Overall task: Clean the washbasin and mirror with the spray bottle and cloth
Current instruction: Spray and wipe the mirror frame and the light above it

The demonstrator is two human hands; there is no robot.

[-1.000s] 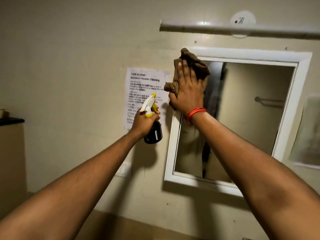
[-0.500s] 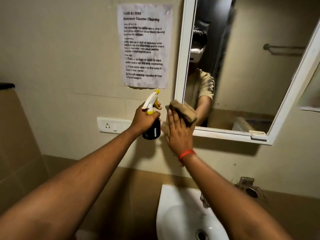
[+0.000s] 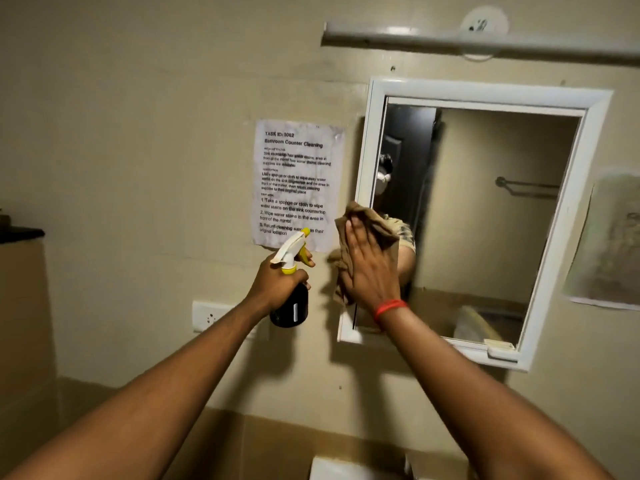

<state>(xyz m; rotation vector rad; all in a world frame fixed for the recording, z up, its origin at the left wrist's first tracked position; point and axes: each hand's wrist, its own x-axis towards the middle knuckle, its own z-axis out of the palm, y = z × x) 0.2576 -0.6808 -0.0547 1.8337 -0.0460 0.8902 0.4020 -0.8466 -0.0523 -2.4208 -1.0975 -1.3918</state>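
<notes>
A white-framed mirror (image 3: pixel 485 220) hangs on the beige wall. My right hand (image 3: pixel 370 268), with a red band at the wrist, presses a brown cloth (image 3: pixel 367 221) flat against the mirror's lower left edge and frame. My left hand (image 3: pixel 277 285) grips a spray bottle (image 3: pixel 291 306) with a black body and a white and yellow trigger head, held upright just left of the cloth. Only the top rim of the white washbasin (image 3: pixel 346 469) shows at the bottom edge.
A printed task sheet (image 3: pixel 298 174) is taped to the wall left of the mirror. A white socket plate (image 3: pixel 207 315) sits below it. A tube light (image 3: pixel 485 41) runs above the mirror. Another paper (image 3: pixel 609 244) hangs at the right. A dark ledge (image 3: pixel 20 233) is at far left.
My right hand with the cloth went from the mirror's top left corner down to its bottom left corner, then rose partway up the left edge. The view tilted down, then back up.
</notes>
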